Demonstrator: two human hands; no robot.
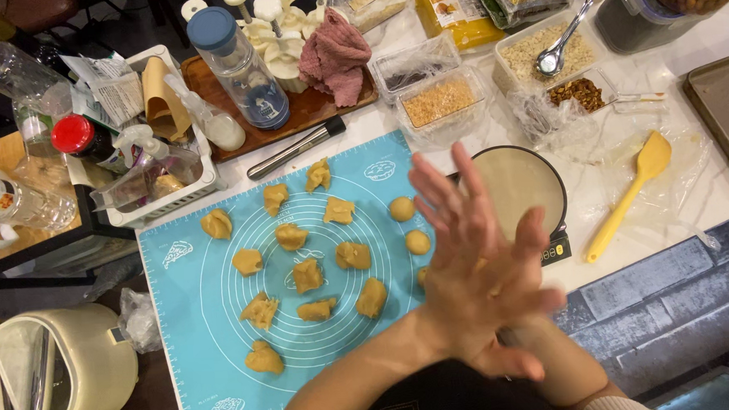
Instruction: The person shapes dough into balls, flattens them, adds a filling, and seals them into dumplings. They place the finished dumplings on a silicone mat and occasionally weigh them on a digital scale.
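Note:
My left hand (465, 258) lies flat on top, fingers spread and pointing away from me. My right hand (515, 358) is pressed against it from below, near the table's front edge. A sliver of tan dough (482, 265) shows between the palms. Both hands hover over the right edge of a blue silicone mat (181, 320). Several rough dough pieces (308, 275) lie on the mat. Two rolled dough balls (402, 209) sit at its right side, just left of my hands.
A dark-rimmed bowl (527, 181) sits on a small scale (556, 250) behind my hands, a yellow spatula (634, 189) to its right. Filling containers (438, 103), a wooden tray (311, 105), a metal rolling pin (296, 148) and a baking sheet (725, 107) line the back. A white basket (159, 197) stands left.

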